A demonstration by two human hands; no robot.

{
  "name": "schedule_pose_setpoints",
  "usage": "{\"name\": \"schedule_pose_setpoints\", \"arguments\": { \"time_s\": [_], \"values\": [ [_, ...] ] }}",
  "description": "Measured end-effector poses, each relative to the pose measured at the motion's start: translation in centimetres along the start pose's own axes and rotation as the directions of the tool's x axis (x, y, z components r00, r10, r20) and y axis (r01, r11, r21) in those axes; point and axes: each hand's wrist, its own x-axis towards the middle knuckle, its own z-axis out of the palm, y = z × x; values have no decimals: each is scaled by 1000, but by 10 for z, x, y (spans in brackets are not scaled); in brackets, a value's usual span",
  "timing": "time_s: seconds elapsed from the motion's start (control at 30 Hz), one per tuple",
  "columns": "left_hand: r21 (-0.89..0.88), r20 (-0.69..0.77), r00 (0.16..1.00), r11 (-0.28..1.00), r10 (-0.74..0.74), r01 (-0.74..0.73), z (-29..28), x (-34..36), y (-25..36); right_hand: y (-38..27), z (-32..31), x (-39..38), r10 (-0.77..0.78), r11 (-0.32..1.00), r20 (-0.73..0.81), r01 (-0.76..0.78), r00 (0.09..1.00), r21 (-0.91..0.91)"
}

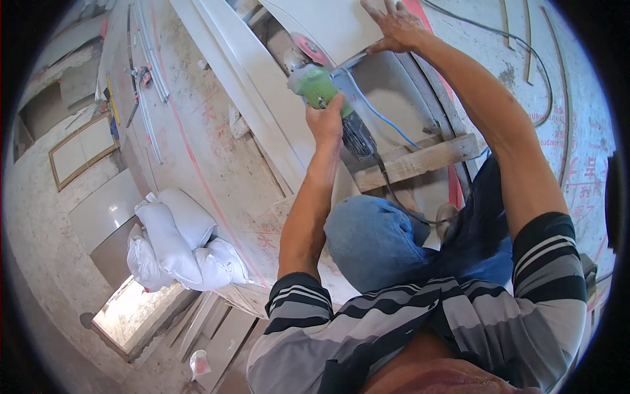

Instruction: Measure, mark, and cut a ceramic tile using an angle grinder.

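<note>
My left hand [326, 123] is wrapped round the body of a green and black angle grinder [315, 87]. The grinder's reddish disc [311, 50] is at the near left edge of a pale flat panel [331, 25]; whether it touches the panel I cannot tell. Fingers spread, my right hand [399, 27] lies on the panel's right side. From the back of the grinder a black cord [386, 178] runs down past my bent knee. A thin blue hose or cable [375, 113] curves beneath the panel's near edge.
A rough wooden beam [420, 159] crosses in front of my knees. Long white boards [252, 85] lie to the left. White filled sacks [174, 243] are heaped at the lower left, and thin metal rods [152, 65] lie farther up. A black cable [548, 79] loops across the floor at right.
</note>
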Motion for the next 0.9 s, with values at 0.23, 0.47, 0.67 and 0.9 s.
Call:
{"name": "schedule_pose_setpoints", "arguments": {
  "time_s": [0.23, 0.47, 0.67, 0.9],
  "values": [
    [-178, -30, 996, 980, 84, -88, -10, 79, 59, -1, 23, 8, 38, 990, -166, -60, 985, -129],
    [-249, -35, 998, 966, 56, -63, -16, 131, 81, 8, 43, 14, 72, 987, -211, -100, 975, -125],
    [-360, -52, 996, 932, -70, 47, -1, 205, 98, 5, 38, 12, 88, 991, -152, -103, 984, -89],
    [-268, -115, 989, 962, -90, 56, 14, 243, 98, 3, 36, 13, 97, 987, -159, -116, 982, -113]
  ]
}}
